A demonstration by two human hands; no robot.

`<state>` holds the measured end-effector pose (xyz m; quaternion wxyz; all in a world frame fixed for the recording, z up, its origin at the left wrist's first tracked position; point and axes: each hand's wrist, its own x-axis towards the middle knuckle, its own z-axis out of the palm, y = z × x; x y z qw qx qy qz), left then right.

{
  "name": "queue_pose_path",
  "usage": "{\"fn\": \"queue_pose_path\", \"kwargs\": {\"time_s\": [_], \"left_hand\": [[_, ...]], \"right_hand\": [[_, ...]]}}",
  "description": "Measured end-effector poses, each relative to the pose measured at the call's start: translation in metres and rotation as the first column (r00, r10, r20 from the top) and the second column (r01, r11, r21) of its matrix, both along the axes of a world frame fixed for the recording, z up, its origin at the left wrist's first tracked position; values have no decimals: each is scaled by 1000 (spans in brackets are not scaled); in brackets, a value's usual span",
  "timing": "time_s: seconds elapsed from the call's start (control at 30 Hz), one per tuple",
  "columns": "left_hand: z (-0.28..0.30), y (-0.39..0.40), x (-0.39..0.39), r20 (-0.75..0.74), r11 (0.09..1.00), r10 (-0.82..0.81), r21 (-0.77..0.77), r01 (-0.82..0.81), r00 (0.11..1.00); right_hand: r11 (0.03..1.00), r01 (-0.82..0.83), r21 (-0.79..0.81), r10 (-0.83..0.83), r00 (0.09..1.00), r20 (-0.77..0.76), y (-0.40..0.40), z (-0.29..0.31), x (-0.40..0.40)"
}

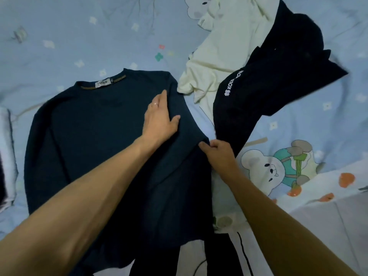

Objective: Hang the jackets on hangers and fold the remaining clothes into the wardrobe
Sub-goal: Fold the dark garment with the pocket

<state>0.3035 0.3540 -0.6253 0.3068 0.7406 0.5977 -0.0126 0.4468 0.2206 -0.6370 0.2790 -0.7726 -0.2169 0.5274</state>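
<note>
A dark navy long-sleeved top (pixel 95 136) lies spread flat on the bed, neck label toward the far side. My left hand (pixel 160 116) rests flat on its right shoulder area, fingers straight. My right hand (pixel 217 152) pinches the top's right edge near the armpit, fingers curled on the fabric. A black garment with white lettering (pixel 264 92) lies crumpled to the right, touching a cream garment (pixel 219 50) beyond it.
The pale blue bedsheet (pixel 79 36) with bear prints covers the bed. Another dark garment with white stripes (pixel 223 253) lies at the near edge under the navy top. A pale folded cloth (pixel 7 156) sits at the far left.
</note>
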Motion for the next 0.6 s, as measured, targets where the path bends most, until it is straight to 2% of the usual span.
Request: {"fn": "queue_pose_path", "kwargs": {"time_s": [0.07, 0.13, 0.2, 0.23, 0.33, 0.37, 0.4, 0.43, 0.47, 0.5, 0.53, 0.57, 0.6], "left_hand": [[-6, -37, -12, -186, 985, -107, 112, 130, 977], [-9, -69, -22, -245, 961, -213, 121, 247, 946], [-12, -95, -28, -261, 942, -304, 62, 331, 916], [-13, -104, -31, -255, 938, -324, 40, 345, 911], [-13, -122, -38, -223, 940, -322, 41, 339, 920], [-13, -128, -42, -220, 935, -333, 46, 350, 917], [-13, -134, -46, -220, 931, -342, 52, 361, 914], [-14, -140, -51, -219, 927, -350, 60, 370, 911], [-15, -150, -58, -221, 922, -361, 60, 382, 906], [-17, -160, -66, -228, 915, -376, 60, 398, 898], [-18, -171, -74, -240, 908, -389, 60, 414, 889], [-20, -180, -81, -252, 904, -397, 62, 424, 883], [-20, -189, -87, -259, 902, -399, 63, 428, 880]], "right_hand": [[997, -28, -77, 8, 968, -249, -20, 6, -6], [987, -111, -116, 63, 932, -356, -42, 7, -5], [985, -102, -142, 53, 947, -317, -56, 7, 1], [986, -77, -148, 41, 971, -236, -58, 8, 2], [989, 131, -71, -132, 991, 0, -68, 9, -4], [977, 208, -34, -208, 978, 9, -74, 14, -10], [967, 252, -19, -253, 966, -49, -80, 15, -16], [972, 229, -48, -234, 961, -148, -89, 19, -23], [986, 132, -99, -153, 957, -247, -103, 21, -34], [989, -35, -146, -12, 951, -310, -118, 22, -42], [963, -204, -174, 139, 935, -327, -134, 22, -47], [933, -306, -190, 248, 928, -277, -147, 18, -48], [933, -310, -184, 277, 943, -186, -157, 15, -48]]}}
